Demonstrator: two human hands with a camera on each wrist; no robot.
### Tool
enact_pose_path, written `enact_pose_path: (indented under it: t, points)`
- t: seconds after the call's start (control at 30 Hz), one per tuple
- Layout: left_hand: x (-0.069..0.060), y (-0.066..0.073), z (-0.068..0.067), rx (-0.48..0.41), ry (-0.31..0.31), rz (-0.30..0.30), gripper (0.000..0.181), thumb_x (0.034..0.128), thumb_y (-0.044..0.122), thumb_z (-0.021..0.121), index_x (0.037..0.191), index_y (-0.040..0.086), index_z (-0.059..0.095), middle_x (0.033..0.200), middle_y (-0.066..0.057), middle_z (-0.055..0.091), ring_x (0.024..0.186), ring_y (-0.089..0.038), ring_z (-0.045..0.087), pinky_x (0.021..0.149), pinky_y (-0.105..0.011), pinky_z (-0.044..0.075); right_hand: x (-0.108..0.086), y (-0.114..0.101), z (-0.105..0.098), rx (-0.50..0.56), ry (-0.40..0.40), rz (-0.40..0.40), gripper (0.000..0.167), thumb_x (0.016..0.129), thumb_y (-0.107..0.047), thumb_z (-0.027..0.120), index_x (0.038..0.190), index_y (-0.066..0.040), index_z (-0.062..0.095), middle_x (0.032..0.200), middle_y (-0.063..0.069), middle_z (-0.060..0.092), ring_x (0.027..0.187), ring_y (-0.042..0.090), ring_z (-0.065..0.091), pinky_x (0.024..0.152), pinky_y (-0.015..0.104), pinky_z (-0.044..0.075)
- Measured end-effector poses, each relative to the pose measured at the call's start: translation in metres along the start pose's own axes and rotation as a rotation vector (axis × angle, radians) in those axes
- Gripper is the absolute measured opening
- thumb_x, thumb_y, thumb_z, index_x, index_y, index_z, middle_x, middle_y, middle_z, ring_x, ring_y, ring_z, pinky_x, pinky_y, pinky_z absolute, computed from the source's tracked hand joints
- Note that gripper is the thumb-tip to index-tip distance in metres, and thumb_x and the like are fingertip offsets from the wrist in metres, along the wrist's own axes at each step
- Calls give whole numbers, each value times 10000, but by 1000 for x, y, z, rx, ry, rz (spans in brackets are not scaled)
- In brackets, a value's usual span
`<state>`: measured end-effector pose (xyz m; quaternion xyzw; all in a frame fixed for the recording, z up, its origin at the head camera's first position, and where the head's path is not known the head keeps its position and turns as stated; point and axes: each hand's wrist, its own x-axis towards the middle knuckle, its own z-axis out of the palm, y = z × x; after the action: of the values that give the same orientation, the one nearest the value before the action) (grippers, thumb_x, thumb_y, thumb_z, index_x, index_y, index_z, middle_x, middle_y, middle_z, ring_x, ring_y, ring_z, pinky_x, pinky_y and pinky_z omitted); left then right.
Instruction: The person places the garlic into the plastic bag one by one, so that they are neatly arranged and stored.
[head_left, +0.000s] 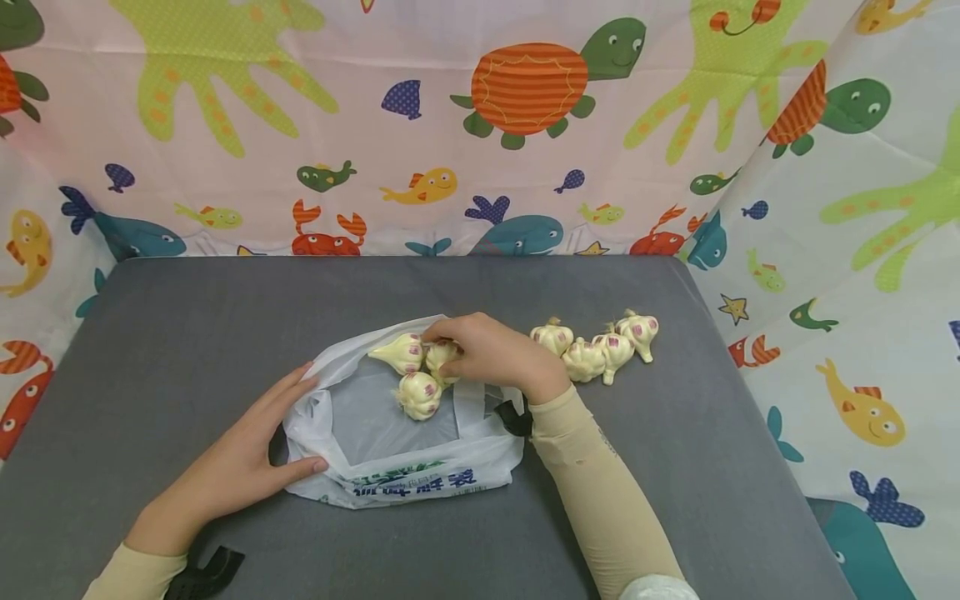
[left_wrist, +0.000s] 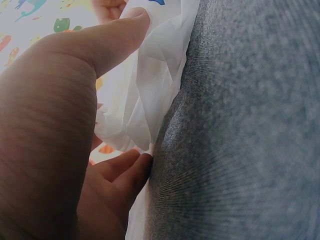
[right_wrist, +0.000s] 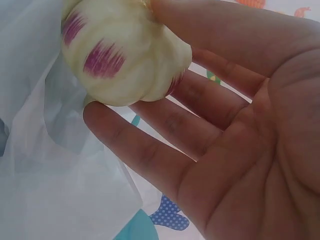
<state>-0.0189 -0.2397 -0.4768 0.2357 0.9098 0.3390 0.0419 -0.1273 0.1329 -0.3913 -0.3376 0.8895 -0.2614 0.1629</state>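
A white plastic bag with blue and green print lies spread with its mouth facing up. Inside it are two garlic bulbs, and a third bulb is held between the thumb and fingers of my right hand, over the bag's inside. In the right wrist view my right hand has its fingers around that bulb's side. My left hand rests at the bag's left edge, fingers along the far side and thumb on the near side; the left wrist view shows this hand against the white plastic.
Several garlic bulbs lie in a slanting row on the grey table, right of the bag and beyond my right forearm. A patterned curtain with sea animals hangs behind the table and along its sides.
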Motion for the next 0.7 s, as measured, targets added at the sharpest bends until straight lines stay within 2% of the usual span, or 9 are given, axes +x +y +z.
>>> enact_pose_path:
  t: [0.13, 0.2, 0.47, 0.53, 0.63, 0.7]
  points:
    - [1, 0, 0, -12, -2, 0, 1119, 868, 467, 941, 1747, 278, 275, 1816, -4, 190, 1600, -380, 300, 1179, -695, 350, 0, 0, 0, 1, -4, 12, 447, 993, -131, 818, 1429, -144, 718, 1220, -57, 721, 945, 144, 611, 820, 307, 520]
    - [1, 0, 0, -17, -4, -2, 1120, 867, 470, 941, 1747, 275, 275, 1816, -7, 188, 1597, -390, 301, 1142, -748, 358, 0, 0, 0, 3, -5, 18, 458, 992, -134, 820, 1437, -144, 715, 1228, -55, 722, 948, 148, 610, 821, 311, 518]
    - [1, 2, 0, -9, -3, -4, 1119, 866, 464, 944, 1745, 270, 280, 1816, -11, 190, 1598, -388, 300, 1157, -728, 356, -3, 1, -1, 9, 2, 28, 452, 988, -151, 833, 1427, -139, 723, 1214, -49, 727, 943, 148, 614, 829, 322, 525]
    - [0, 2, 1, -6, 5, -3, 1117, 862, 461, 948, 1743, 273, 288, 1814, -5, 198, 1600, -372, 303, 1204, -647, 344, -3, 1, -2, 16, 9, 28, 450, 988, -139, 830, 1425, -130, 724, 1221, -45, 731, 957, 138, 624, 847, 319, 534]
    - [-1, 2, 1, -4, 14, 3, 1113, 862, 450, 950, 1743, 286, 290, 1813, 10, 201, 1607, -336, 297, 1263, -396, 269, -4, 2, -4, 35, 18, 19, 430, 996, -123, 817, 1416, -112, 727, 1246, -30, 739, 975, 136, 639, 864, 327, 550]
    - [-2, 1, 2, -6, 19, 13, 1111, 863, 444, 951, 1743, 287, 290, 1812, 16, 203, 1609, -308, 293, 1227, -225, 189, -4, 2, -4, 42, 22, 12, 419, 1003, -120, 806, 1414, -97, 725, 1267, -13, 742, 988, 139, 651, 868, 334, 558]
